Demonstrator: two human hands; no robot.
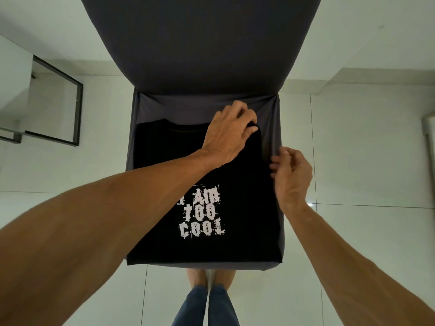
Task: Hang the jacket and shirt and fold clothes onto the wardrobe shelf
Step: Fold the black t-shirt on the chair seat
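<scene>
- One black T-shirt (164,161) lies flat across the seat of the chair (202,43), its collar toward the seat's back edge and its hem at the front edge.
- The left hand (229,132) reaches across to the shirt's far right corner and pinches the cloth between its thumb and curled fingers.
- The right hand (290,175) sits at the seat's right edge, its fingers bent against the shirt's side. Whether it grips cloth I cannot tell.
- The left forearm covers part of the white print (202,217).
- One grey-covered chair stands on the tiled floor (364,161). One black-framed panel (77,109) is at the left, and two legs in blue jeans (207,307) show below the seat.
</scene>
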